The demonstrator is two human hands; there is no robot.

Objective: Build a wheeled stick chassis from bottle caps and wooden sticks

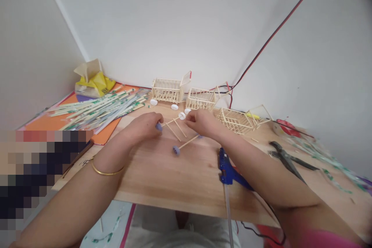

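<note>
My left hand [144, 125] is closed on one end of a thin wooden stick frame [176, 128], by a small purple wheel [159, 126]. My right hand [200, 122] pinches the frame's other end, close to a white wheel [181, 115]. A second axle stick of the frame runs toward me and ends in another purple wheel [176, 150] resting on the wooden board [186, 180]. Just beyond my hands stand three small stick-built carts [167, 90], one of them with white wheels.
A blue glue gun [228, 170] lies on the board under my right forearm. Dark pliers [286, 159] lie at the right. A heap of wrapped chopsticks [99, 110] covers orange paper at the left, behind it a yellow bag [93, 81]. A red wire climbs the wall.
</note>
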